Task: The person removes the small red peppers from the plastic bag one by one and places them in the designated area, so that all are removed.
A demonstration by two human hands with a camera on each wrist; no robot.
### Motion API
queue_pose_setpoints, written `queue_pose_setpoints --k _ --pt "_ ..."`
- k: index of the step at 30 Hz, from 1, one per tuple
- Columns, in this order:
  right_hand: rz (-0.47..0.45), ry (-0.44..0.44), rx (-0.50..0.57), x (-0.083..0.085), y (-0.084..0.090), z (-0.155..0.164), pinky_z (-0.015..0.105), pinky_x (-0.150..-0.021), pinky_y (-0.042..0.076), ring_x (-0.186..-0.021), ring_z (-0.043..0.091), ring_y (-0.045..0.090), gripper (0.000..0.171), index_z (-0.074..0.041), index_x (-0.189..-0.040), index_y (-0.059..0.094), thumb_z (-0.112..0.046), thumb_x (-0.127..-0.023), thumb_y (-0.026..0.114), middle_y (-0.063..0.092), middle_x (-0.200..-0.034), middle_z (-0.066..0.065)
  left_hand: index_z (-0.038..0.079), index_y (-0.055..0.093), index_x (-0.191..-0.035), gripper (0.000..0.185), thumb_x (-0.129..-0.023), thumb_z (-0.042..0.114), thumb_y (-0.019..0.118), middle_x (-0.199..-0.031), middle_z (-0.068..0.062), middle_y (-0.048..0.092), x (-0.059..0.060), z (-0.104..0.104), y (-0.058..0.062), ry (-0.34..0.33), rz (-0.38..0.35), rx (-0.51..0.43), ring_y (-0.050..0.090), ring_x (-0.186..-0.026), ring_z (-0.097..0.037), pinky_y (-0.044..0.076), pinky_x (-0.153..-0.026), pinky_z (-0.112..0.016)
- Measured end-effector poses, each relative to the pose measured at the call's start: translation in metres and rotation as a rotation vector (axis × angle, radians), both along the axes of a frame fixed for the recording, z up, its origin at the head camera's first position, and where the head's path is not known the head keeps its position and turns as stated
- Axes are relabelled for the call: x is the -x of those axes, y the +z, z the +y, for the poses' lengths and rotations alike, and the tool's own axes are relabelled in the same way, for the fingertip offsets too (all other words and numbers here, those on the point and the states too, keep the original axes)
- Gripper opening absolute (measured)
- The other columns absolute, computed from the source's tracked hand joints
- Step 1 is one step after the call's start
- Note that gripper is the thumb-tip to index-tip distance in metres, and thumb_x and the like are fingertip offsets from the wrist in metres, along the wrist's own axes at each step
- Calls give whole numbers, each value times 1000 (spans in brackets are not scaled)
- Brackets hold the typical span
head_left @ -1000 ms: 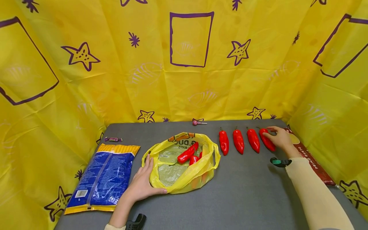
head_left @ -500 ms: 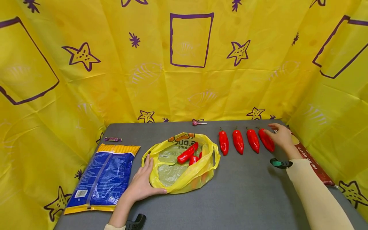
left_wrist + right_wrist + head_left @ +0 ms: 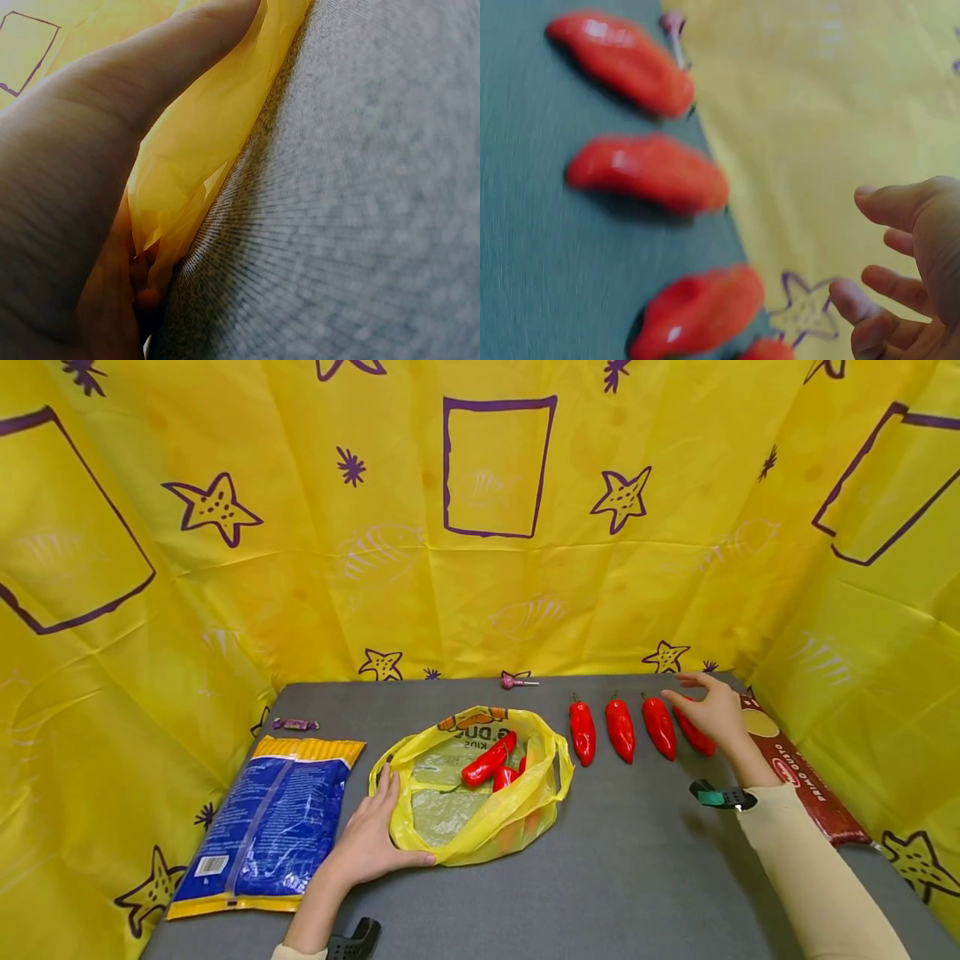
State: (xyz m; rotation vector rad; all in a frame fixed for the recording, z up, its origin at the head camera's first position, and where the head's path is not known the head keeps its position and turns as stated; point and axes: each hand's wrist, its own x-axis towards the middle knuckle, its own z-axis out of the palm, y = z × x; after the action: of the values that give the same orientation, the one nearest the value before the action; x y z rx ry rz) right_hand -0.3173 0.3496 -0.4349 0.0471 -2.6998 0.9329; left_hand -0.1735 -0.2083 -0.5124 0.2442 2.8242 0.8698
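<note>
Peppers: four red ones lie in a row on the grey counter [image 3: 637, 860], right of the yellow bag [image 3: 480, 810]; the fourth pepper [image 3: 696, 737], farthest right, is partly covered by the right hand [image 3: 712, 710]. That hand hovers just over it, fingers [image 3: 889, 206] loosely spread and holding nothing; whether they touch the pepper cannot be told. The third pepper [image 3: 659, 727] sits just left of it. More peppers [image 3: 489, 762] lie inside the bag. Left hand [image 3: 371, 839] rests flat on the bag's near left edge, pressing the thin plastic to the counter, fingers straight, thumb along the rim. Glossy skins suggest the peppers are smooth, perhaps slippery, light and fairly firm; best taken around the thick middle rather than the thin stem. Bag is limp and will shift unless pinned. Count inside the bag is unclear, folds hide them. Right wrist view is blurred; left wrist view shows only palm, plastic and counter. A brown packet [image 3: 802, 772] lies partly behind the right arm.
</note>
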Motion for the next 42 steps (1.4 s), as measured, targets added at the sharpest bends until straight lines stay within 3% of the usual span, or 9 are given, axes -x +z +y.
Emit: queue_pose_setpoints --k 4,7,12,21,26,30,39,42 --pt "22 17 16 -6 14 -18 23 -66 52 -93 41 73 57 -3 -143 64 -40 -100 75 69 -134 26 5 7 -170 152 -65 84 83 -178 -11 -13 0 0 -1 -3 4 -3 19 -156 -55 26 -119 -75" --pt "35 56 41 -9 23 -34 18 -61 51 -82 29 74 56 -6 -142 65 -40 -99 76 69 -134 23 6 6 -170 151 -65 84 83 -178 -10 -14 0 0 -2 -5 7 -3 18 -157 -55 25 -119 -76" --pt "45 158 92 -11 32 -64 20 -63 54 -77 13 72 50 -10 -139 68 -36 -98 78 71 -132 17 6 6 -170 151 -66 84 82 -178 -9 -15 0 -1 -2 -6 4 1 19 -157 -55 25 -119 -75" --pt "-101 560 150 -5 23 -117 40 -82 59 -100 25 72 43 -15 -138 70 -23 -97 81 70 -136 10 6 5 -170 151 -66 83 82 -178 -9 -15 1 -1 -1 -9 -1 -1 18 -157 -55 25 -120 -74" --pt "-130 730 181 2 17 -147 40 -80 61 -91 28 72 43 -14 -139 69 -16 -97 80 73 -128 10 6 5 -170 151 -66 83 83 -178 -9 -15 1 0 -1 -8 -9 -1 18 -157 -55 25 -120 -74" --pt "-147 808 220 9 16 -170 34 -74 61 -83 31 72 43 -13 -139 69 -13 -97 79 76 -111 12 5 6 -170 151 -66 81 84 -178 -10 -14 1 0 0 -14 8 -6 21 -156 -55 27 -120 -74" --pt "-208 900 246 24 22 -214 39 -86 61 -96 34 71 39 -10 -136 71 -14 -98 79 70 -129 19 5 7 -170 150 -66 81 84 -178 -11 -14 2 0 0 -9 2 -10 22 -156 -54 26 -121 -73" --pt "-242 938 235 27 24 -228 42 -92 60 -102 29 71 38 -9 -135 72 -15 -98 78 70 -130 21 6 6 -170 150 -66 81 84 -178 -10 -14 1 -1 -1 -5 -4 -10 21 -156 -54 26 -121 -73"
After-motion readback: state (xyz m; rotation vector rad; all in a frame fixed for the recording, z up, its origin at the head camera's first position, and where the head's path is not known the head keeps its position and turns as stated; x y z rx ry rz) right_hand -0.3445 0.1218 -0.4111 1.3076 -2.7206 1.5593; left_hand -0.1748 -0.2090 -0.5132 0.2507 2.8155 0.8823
